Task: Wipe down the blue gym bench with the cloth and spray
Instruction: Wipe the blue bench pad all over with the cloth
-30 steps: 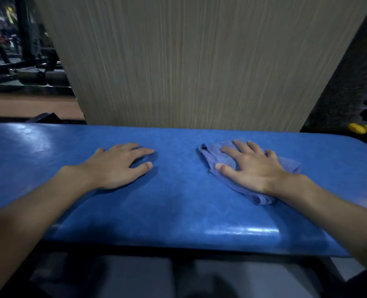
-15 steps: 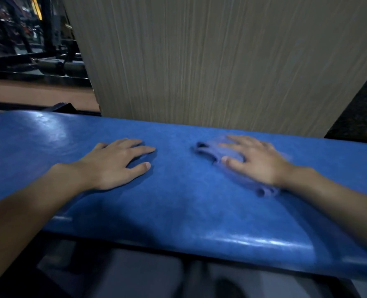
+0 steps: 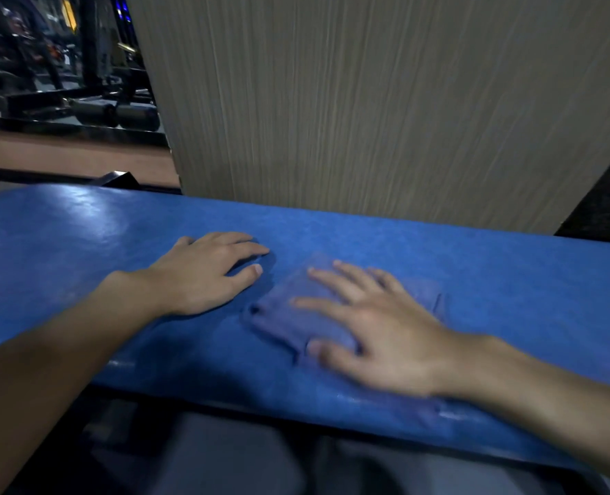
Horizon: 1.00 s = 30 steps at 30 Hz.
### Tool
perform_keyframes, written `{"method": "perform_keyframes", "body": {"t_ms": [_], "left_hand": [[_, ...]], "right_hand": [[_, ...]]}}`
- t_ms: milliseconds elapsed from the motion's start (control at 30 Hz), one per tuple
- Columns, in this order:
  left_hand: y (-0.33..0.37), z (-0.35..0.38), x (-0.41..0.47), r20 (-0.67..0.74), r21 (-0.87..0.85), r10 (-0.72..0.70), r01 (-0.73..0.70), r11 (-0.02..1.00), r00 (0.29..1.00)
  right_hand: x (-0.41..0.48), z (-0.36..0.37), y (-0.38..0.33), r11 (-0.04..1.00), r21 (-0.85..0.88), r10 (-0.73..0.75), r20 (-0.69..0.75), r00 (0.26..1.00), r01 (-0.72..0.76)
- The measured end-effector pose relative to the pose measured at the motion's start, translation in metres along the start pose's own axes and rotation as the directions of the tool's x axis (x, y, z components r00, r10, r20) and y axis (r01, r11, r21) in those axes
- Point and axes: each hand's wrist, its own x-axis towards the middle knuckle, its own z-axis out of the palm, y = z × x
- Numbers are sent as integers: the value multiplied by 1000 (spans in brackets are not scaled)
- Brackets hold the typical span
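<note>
**Cloth sweeps in toward the braced hand**

And here comes the stroke! The right hand [image 3: 385,337] has driven the cloth [image 3: 285,316] across the blue counter [image 3: 510,280]. A second ago it sat well apart from the left hand [image 3: 203,276], and now its nearest corner lies just beside that hand's thumb. The cloth has also come down nearer the person than the left hand is. The right hand is smeared with motion blur, so my read is that the wipe is in full flow, not finished.

Its fingers [image 3: 332,280] are straight and spread wide, pressing flat on top of the cloth rather than bunching it. The thumb lies at the cloth's near edge. The left hand hasn't budged: palm down, fingers straight and loosely together, resting on bare vinyl and holding nothing.

For the job, that means the strip to the right of the left hand has had a pass. The glossy stretch on the far side of the left hand looks untouched. That hand is now in the way and will likely have to lift. No spray bottle is in view.
</note>
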Motion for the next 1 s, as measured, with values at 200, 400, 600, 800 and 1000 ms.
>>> {"method": "perform_keyframes", "body": {"t_ms": [200, 400, 600, 800, 1000], "left_hand": [[-15, 5, -2, -7, 23, -21, 21, 1000, 1000], [-18, 3, -9, 48, 18, -23, 22, 1000, 999], [-14, 1, -5, 38, 23, -11, 10, 1000, 999], [-25, 0, -7, -19, 11, -13, 13, 1000, 1000], [-33, -3, -10, -18, -5, -38, 38, 999, 999]], "right_hand": [[17, 3, 38, 997, 77, -21, -77, 997, 27], [55, 0, 181, 834, 38, 551, -110, 828, -550], [58, 1, 143, 831, 2, 554, -81, 829, -556], [16, -2, 12, 1000, -14, 11, 34, 999, -10], [11, 1, -1, 982, 84, -162, -58, 985, 166]]}}
